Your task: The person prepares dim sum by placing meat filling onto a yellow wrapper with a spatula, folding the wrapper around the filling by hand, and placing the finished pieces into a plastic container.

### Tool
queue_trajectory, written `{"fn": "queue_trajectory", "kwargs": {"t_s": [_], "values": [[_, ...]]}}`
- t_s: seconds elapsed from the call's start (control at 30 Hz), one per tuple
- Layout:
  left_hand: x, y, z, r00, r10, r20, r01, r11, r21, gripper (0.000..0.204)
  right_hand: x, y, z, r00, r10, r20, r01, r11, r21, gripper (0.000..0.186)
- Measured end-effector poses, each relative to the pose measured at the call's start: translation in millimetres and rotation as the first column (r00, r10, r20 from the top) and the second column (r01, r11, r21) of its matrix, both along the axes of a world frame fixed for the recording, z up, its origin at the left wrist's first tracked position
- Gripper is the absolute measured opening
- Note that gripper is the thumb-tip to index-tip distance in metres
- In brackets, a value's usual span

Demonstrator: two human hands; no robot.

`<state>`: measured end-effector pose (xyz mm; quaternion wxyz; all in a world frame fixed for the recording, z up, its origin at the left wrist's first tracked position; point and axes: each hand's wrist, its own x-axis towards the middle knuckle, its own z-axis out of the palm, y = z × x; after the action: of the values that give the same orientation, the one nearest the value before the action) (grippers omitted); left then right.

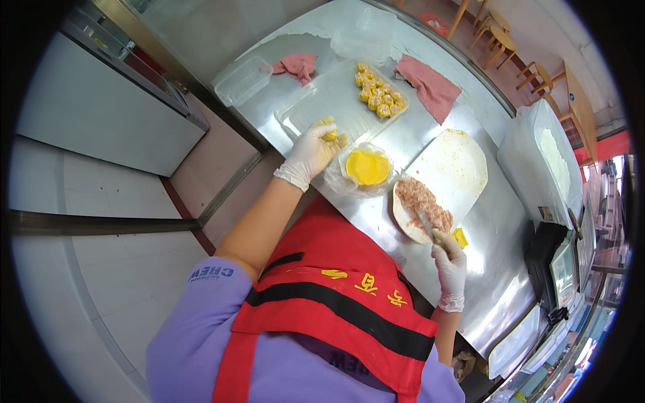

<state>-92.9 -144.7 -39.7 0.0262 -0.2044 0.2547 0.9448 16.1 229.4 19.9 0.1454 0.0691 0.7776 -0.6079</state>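
Observation:
My gloved left hand [313, 152] is closed around a yellow-wrapped dumpling [329, 136], near the front edge of the metal table. In my gloved right hand [449, 263] is a flat metal spatula [424, 220], its blade in pinkish minced meat [418, 199]. The meat lies at the near end of a long pale board [459, 161]. Between my hands, a stack of round yellow wrappers [367, 167] sits on a clear plastic bag [337, 176]. Beyond my left hand, finished open-topped dumplings [380, 93] stand in rows on a clear tray [312, 101].
Two pink cloths [295, 68] [431, 87] lie on the table [494, 269]. A clear container [243, 80] stands far left, with clear plastic tubs [365, 37] at the back. A yellow scrap [459, 237] lies by my right hand. A large plastic-lined bin [537, 154] and black device [543, 252] stand right.

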Motion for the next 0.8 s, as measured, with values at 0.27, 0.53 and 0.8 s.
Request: {"fn": "queue_trajectory", "kwargs": {"t_s": [0.27,0.53,0.8], "values": [[-118,-37,-51,0.990,-0.073,-0.123,-0.064,0.544,-0.837,0.035,-4,-16,2,0.999,0.006,0.032,-0.011,0.984,0.177,0.031],[-168,-30,-71,0.973,-0.176,-0.147,-0.136,0.075,-0.988,0.028,2,-23,12,0.975,-0.182,0.126,0.143,0.953,0.266,0.032],[-168,-27,-61,0.935,-0.214,-0.283,-0.294,-0.020,-0.956,0.029,-8,-27,15,0.976,-0.168,0.138,0.123,0.949,0.290,0.032]]}}
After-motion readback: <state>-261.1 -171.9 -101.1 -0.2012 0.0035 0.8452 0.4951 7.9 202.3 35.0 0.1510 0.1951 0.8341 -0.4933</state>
